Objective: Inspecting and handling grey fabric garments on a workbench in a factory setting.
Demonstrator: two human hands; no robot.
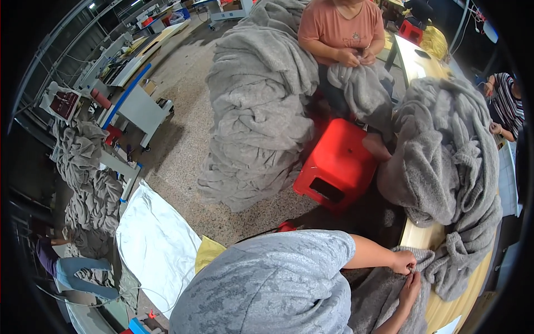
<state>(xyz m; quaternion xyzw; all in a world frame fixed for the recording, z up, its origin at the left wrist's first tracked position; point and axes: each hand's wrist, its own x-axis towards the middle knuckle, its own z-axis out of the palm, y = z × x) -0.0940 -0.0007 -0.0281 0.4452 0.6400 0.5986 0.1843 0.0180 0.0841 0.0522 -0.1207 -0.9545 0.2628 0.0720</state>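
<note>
My left hand [404, 261] reaches from a grey patterned sleeve, its fingers closed in a pinch at the edge of a grey knitted cloth [384, 295]. Just below it, my right hand [410, 286] also pinches the same edge, its forearm rising from the lower rim. The two hands almost touch. The cloth hangs down from them beside a pale wooden table [425, 236]. Whether anything small sits between my fingertips cannot be made out.
Heaped grey knitted cloth [445, 150] covers the table. A taller grey pile [256, 111] stands on the floor beside a red stool [336, 164]. Across from me, a seated person [345, 33] handles grey cloth. A white sheet [153, 239] lies left; a person bends at far left.
</note>
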